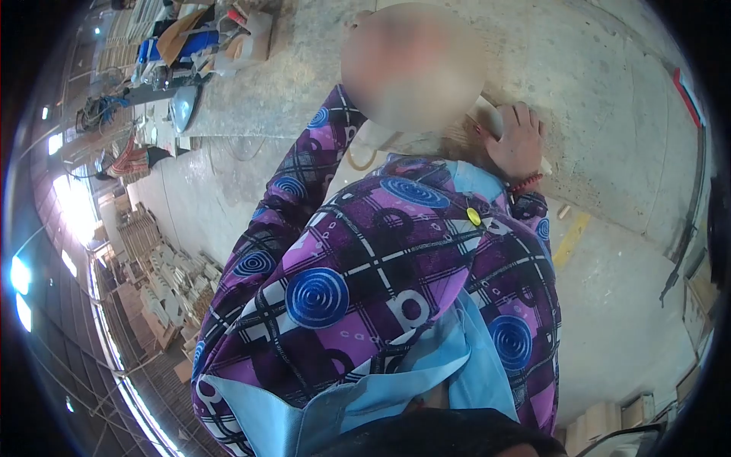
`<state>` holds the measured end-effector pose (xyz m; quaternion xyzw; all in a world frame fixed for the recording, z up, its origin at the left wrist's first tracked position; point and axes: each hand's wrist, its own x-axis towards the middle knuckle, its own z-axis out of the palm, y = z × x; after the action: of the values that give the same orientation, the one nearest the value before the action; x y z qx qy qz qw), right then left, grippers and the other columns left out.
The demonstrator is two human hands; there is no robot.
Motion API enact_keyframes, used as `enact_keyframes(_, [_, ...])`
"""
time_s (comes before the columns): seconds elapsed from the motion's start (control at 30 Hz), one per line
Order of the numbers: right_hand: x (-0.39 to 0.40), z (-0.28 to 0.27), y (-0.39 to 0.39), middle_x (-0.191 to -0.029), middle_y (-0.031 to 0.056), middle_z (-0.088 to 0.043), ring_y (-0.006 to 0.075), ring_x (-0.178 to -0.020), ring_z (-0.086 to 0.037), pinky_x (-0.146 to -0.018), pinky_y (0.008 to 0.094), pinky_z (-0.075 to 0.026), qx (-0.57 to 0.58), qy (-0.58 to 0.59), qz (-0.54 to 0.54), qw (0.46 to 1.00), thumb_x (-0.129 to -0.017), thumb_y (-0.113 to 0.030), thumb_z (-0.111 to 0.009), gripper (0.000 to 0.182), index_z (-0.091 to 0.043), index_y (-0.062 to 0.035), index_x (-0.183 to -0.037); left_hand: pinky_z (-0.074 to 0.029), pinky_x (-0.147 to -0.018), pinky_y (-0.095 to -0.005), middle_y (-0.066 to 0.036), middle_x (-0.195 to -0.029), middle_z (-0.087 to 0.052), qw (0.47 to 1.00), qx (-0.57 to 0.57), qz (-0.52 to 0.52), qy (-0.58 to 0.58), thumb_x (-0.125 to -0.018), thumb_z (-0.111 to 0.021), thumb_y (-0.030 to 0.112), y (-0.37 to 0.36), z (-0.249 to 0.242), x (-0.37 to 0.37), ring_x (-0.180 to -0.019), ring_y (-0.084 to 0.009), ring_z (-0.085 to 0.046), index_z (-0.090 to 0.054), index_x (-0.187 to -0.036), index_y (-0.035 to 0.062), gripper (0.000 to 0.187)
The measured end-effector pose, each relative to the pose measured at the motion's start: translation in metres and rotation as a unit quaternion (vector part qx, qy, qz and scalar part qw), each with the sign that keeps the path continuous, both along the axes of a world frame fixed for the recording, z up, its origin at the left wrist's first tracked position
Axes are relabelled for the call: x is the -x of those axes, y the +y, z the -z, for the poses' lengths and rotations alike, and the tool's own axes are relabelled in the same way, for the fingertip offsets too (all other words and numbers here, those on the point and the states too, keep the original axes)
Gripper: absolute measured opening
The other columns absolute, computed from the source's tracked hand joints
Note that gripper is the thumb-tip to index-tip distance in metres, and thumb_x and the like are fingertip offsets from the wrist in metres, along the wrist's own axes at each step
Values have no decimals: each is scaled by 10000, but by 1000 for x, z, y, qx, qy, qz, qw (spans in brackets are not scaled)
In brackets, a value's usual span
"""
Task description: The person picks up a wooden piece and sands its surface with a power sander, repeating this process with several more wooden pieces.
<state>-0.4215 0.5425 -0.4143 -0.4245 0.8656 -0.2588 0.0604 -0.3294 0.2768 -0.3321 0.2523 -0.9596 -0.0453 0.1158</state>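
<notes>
My right hand [518,141], with a red bead bracelet [525,183] at the wrist, lies palm down over a pale piece [492,119]. Its thumb is set apart from the fingers, which bend over the piece; what kind of piece it is cannot be made out. My left sleeve [293,179], purple with blue spirals, reaches forward to a large blurred patch that hides my left hand and whatever is near it. A curved tan strip [362,161] shows below that patch, close to my chest.
Grey concrete floor [609,152] spreads ahead and right, with a yellow line [571,238] and a small wood scrap [563,210]. Stacked wooden pieces [171,282] stand at left. Clutter with blue cloth [186,47] lies upper left. Boards [601,423] sit lower right.
</notes>
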Motion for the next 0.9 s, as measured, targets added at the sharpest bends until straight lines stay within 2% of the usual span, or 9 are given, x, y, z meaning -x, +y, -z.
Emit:
enact_keyframes(0.07, [8, -4, 12, -1098, 55, -566, 292, -1084, -539, -920, 469, -399, 6, -3, 8, 1000, -713, -358, -804, 437, -641, -134, -1050, -556, -832, -515, -251, -1156, -548, 1000, 27, 2, -1, -803, -761, 235, 7, -5, 7, -988, -490, -623, -553, -1338, 273, 576])
enact_keyframes(0.27, [10, -2, 12, -1116, 49, -580, 289, -1095, -545, -929, 461, -403, -1, -12, 11, 1000, -704, -337, -811, 441, -644, -131, -1055, -559, -813, -512, -235, -1144, -549, 999, -7, 43, -25, -807, -751, 240, 37, -16, 15, -979, -478, -624, -556, -1332, 287, 562])
enact_keyframes(0.47, [10, -8, 10, -1118, 48, -587, 290, -1099, -550, -939, 465, -406, 2, -22, 12, 1000, -711, -349, -809, 449, -644, -130, -1066, -566, -786, -507, -229, -1174, -545, 999, 38, 19, -7, -803, -751, 260, 2, -7, 12, -990, -473, -625, -555, -1332, 302, 566])
enact_keyframes(0.57, [15, -5, 14, -1115, 47, -589, 296, -1098, -554, -937, 468, -413, -5, -12, 6, 1000, -719, -361, -805, 452, -648, -131, -1075, -570, -785, -502, -227, -1184, -547, 999, -24, 15, -19, -799, -754, 256, 37, -14, 17, -996, -463, -627, -558, -1332, 306, 570])
enact_keyframes(0.67, [14, -6, 15, -1113, 48, -591, 301, -1095, -556, -930, 469, -421, -9, -1, 8, 1000, -719, -365, -803, 452, -650, -134, -1077, -571, -789, -503, -233, -1194, -543, 996, -8, 85, -5, -804, -747, 256, 61, -16, 15, -993, -456, -631, -560, -1335, 304, 565])
enact_keyframes(0.8, [16, 0, 19, -1101, 48, -586, 299, -1088, -557, -928, 470, -426, 19, -7, 6, 1000, -715, -353, -802, 443, -648, -139, -1071, -565, -802, -513, -222, -1166, -564, 999, -14, 42, 12, -792, -756, 274, 27, -10, 14, -987, -469, -629, -559, -1338, 309, 582])
enact_keyframes(0.9, [15, -6, 16, -1091, 47, -582, 295, -1079, -558, -928, 468, -428, 15, -14, 6, 1000, -711, -340, -805, 440, -649, -142, -1072, -558, -824, -510, -226, -1145, -570, 1000, 27, 9, -2, -783, -760, 266, -2, -12, 7, -988, -462, -629, -559, -1335, 297, 589])
